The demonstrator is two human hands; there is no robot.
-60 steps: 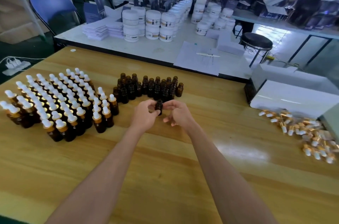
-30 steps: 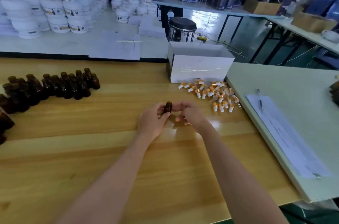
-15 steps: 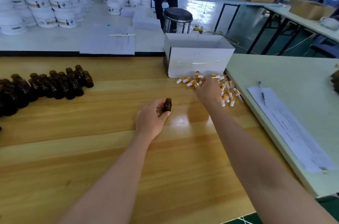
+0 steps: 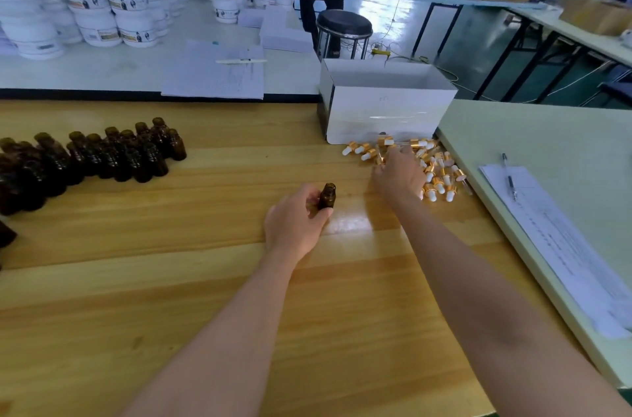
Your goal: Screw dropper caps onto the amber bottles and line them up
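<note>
Many amber glass bottles (image 4: pixel 102 156) left of the white box (image 4: pixel 386 115) lack gold dropper caps (image 4: pixel 441 177). My left grip (image 4: pixel 295 225) clamps one; right grip (image 4: pixel 398 173), cannot tell.

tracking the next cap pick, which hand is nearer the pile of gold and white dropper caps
Right. The right hand is over the gold and white dropper caps; the left hand is apart to their left, gripping a small amber glass bottle.

The bottle (image 4: pixel 327 196) in my left hand (image 4: pixel 294 228) is dark amber-brown, the same as the cluster of bottles (image 4: pixel 113 156). The dropper caps (image 4: pixel 441 182) have gold collars and white bulbs. The table (image 4: pixel 171 297) is honey-yellow wood with streaky darker grain. The box (image 4: pixel 386 112) is plain white and the side table (image 4: pixel 547 143) is pale green.
</note>
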